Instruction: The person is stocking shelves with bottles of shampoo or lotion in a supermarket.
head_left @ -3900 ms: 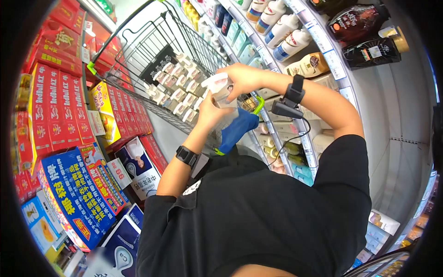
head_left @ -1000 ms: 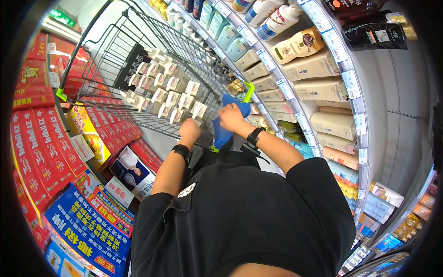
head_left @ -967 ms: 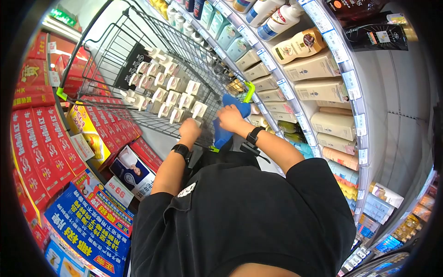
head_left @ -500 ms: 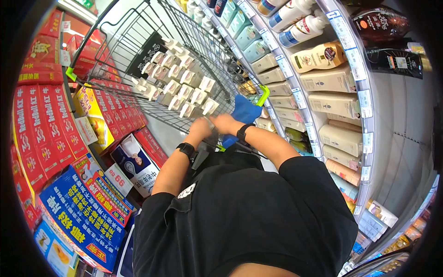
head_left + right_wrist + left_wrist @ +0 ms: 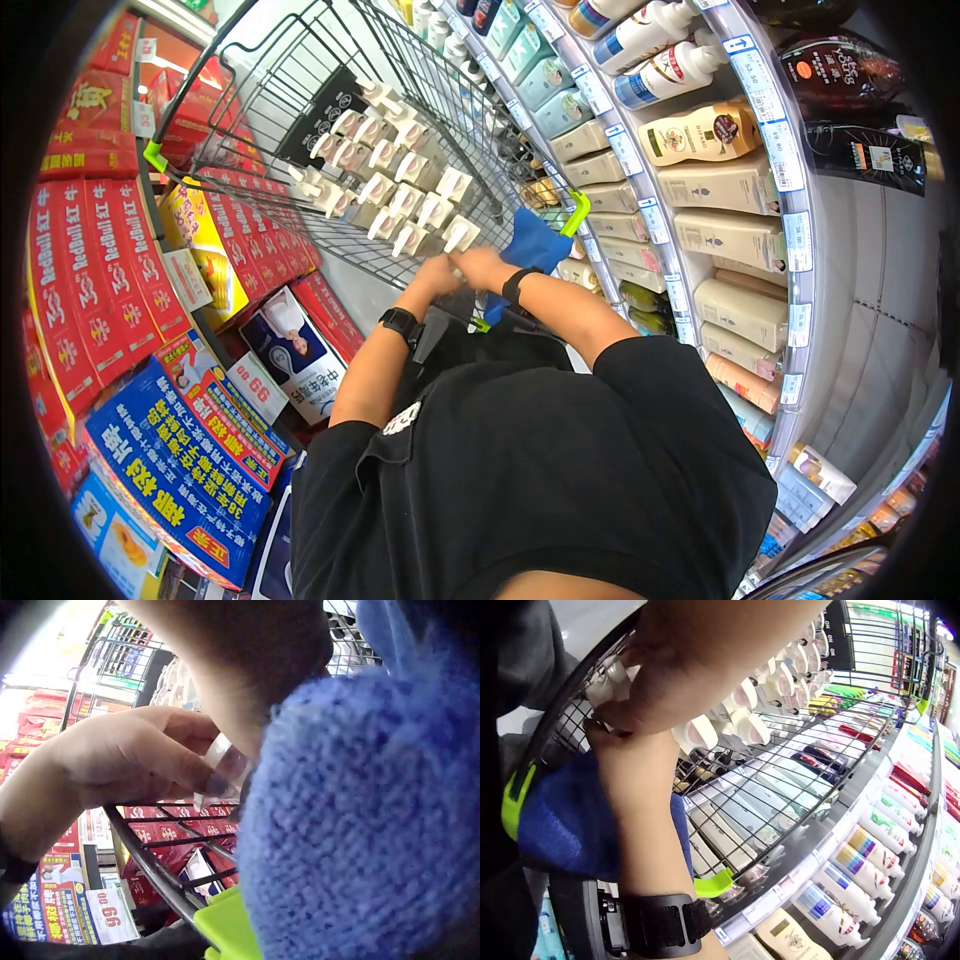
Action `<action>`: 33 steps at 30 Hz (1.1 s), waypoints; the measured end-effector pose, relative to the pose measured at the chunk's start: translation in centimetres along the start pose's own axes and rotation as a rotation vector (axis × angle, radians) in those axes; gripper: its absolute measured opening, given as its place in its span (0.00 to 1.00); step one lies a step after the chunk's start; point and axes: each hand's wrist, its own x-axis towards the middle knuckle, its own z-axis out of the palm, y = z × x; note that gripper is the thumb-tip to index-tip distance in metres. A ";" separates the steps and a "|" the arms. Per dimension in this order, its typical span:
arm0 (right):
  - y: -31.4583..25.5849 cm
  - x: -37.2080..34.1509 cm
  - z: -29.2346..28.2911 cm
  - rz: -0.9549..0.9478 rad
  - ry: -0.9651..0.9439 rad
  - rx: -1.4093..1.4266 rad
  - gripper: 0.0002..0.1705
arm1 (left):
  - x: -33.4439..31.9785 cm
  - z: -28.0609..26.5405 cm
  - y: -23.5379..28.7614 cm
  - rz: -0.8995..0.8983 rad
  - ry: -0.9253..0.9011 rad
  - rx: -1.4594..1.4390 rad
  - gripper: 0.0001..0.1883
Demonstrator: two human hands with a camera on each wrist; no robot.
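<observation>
Both hands meet low over the cart's near end in the head view. My left hand pinches a small pale, partly clear bottle, seen best in the right wrist view. Against the same bottle lies my right hand, its fingers curled; the palms hide most of it. Rows of white pump bottles stand upright in the wire cart just beyond the hands. Beside the right hand, a blue knitted cloth hangs over the cart's near edge.
Stacked red boxes and a blue carton line the left side. Shelves of bottles run along the right. A black card stands in the cart behind the pump bottles.
My right hand has left the blue cloth and come to my left hand at the bottle. The cart and shelves have shifted slightly rightward in the head view.
</observation>
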 end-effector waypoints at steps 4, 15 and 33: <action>0.4 0.2 1.1 -0.019 0.086 0.047 0.29 | 0.9 0.8 -1.0 0.064 0.044 0.093 0.32; 0.9 -2.1 -2.0 -0.133 0.010 0.125 0.34 | -1.1 -0.6 0.1 0.186 -0.117 0.215 0.42; -3.4 -15.4 -19.9 -0.104 0.822 0.977 0.39 | -13.7 -10.2 12.3 0.868 0.204 -0.699 0.29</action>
